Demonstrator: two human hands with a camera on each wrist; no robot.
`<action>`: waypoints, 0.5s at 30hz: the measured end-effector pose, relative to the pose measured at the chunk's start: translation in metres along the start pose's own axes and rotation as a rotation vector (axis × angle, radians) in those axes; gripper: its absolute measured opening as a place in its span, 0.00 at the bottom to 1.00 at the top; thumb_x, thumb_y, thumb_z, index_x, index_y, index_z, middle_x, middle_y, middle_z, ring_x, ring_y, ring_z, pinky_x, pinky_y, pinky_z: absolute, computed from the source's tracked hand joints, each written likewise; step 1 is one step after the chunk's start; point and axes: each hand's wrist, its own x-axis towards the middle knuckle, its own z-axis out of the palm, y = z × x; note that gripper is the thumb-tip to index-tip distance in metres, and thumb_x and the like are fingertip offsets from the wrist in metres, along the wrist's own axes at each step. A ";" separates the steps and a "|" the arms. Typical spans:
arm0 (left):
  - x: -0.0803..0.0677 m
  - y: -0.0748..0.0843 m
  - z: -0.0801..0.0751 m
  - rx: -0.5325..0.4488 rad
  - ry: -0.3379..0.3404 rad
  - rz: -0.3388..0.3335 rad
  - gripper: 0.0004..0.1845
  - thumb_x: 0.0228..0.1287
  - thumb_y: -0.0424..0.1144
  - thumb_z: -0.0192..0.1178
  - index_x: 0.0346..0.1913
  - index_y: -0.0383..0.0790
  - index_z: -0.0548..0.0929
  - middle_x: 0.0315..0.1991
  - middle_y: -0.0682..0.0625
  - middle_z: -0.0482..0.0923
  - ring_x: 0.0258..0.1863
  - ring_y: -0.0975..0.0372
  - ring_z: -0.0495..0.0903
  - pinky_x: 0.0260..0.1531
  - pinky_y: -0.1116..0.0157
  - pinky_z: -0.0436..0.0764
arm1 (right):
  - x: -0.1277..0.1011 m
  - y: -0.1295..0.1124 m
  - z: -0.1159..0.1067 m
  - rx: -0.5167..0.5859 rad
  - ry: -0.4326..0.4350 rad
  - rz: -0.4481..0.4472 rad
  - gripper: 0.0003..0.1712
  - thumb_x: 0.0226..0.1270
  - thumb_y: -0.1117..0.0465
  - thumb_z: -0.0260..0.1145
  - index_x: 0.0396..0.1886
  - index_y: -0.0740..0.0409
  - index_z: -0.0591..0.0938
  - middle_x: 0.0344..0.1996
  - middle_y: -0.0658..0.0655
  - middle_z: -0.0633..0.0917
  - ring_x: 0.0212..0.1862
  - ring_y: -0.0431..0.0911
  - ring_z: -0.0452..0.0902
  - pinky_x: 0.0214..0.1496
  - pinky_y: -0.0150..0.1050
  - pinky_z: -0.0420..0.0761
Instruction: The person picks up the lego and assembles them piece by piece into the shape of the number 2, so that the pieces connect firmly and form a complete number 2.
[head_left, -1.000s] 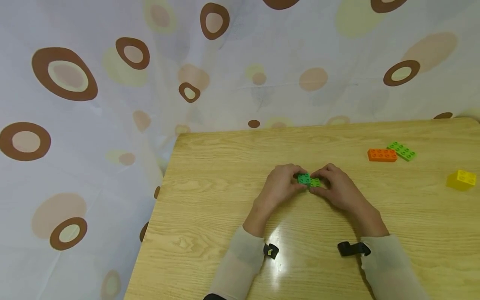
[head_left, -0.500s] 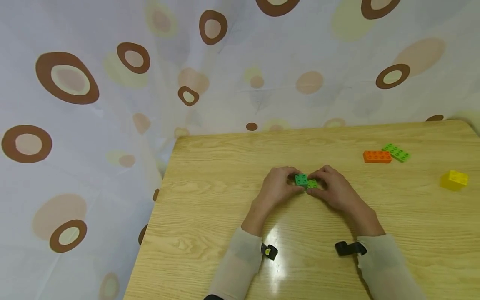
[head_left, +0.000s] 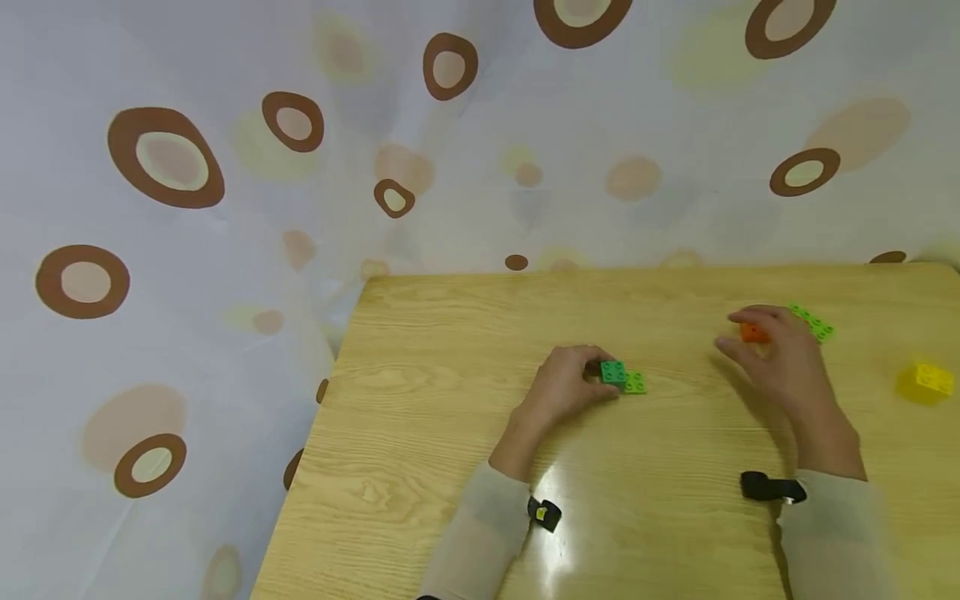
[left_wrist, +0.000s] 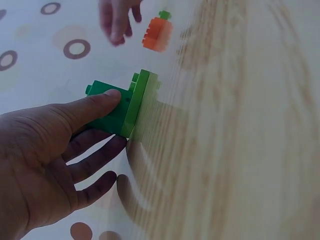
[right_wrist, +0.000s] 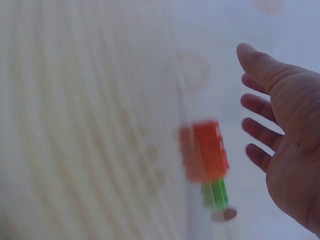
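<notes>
Head view: on the bench [head_left: 420,333], a dark green block [head_left: 612,372], seated on a flat light green brick [head_left: 635,382], is pinched by the left hand [head_left: 562,386]. The right hand [head_left: 787,367] is held wide, nothing gripped, near an orange block [head_left: 753,332], which is partly hidden by it.

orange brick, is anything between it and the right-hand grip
Nothing visible: the right wrist view shows only a gap between the right-hand grip and the orange brick. The light green brick near it lies outside that gap.
</notes>
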 end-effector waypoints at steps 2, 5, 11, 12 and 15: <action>-0.001 0.000 0.005 0.004 -0.023 0.008 0.20 0.61 0.44 0.80 0.55 0.51 0.89 0.43 0.63 0.85 0.43 0.72 0.82 0.45 0.75 0.79 | -0.007 0.022 -0.015 -0.042 0.038 0.022 0.29 0.74 0.59 0.73 0.67 0.70 0.78 0.71 0.75 0.71 0.71 0.78 0.60 0.73 0.80 0.50; -0.003 0.000 0.011 0.016 -0.055 0.024 0.20 0.62 0.45 0.80 0.56 0.51 0.89 0.42 0.64 0.85 0.42 0.73 0.81 0.44 0.76 0.78 | -0.018 0.045 -0.028 -0.096 0.006 0.051 0.34 0.75 0.58 0.73 0.73 0.71 0.73 0.75 0.76 0.67 0.76 0.78 0.54 0.78 0.76 0.40; -0.005 0.001 0.017 0.037 -0.082 0.059 0.21 0.60 0.46 0.80 0.56 0.52 0.89 0.45 0.65 0.85 0.42 0.73 0.80 0.44 0.77 0.77 | -0.029 0.061 -0.033 -0.119 -0.068 0.131 0.40 0.78 0.50 0.70 0.80 0.63 0.68 0.71 0.79 0.70 0.70 0.82 0.58 0.71 0.78 0.55; -0.005 0.001 0.018 0.041 -0.087 0.064 0.21 0.60 0.46 0.80 0.56 0.52 0.89 0.45 0.65 0.85 0.42 0.73 0.80 0.45 0.77 0.77 | -0.031 0.062 -0.032 -0.116 -0.077 0.148 0.40 0.78 0.49 0.69 0.80 0.62 0.68 0.70 0.80 0.71 0.68 0.82 0.59 0.67 0.79 0.58; -0.005 -0.001 0.019 0.058 -0.104 0.082 0.21 0.61 0.48 0.80 0.56 0.53 0.89 0.48 0.65 0.86 0.44 0.74 0.80 0.47 0.78 0.76 | -0.033 0.064 -0.030 -0.109 -0.084 0.146 0.37 0.77 0.50 0.71 0.77 0.63 0.72 0.64 0.79 0.75 0.64 0.80 0.63 0.61 0.79 0.63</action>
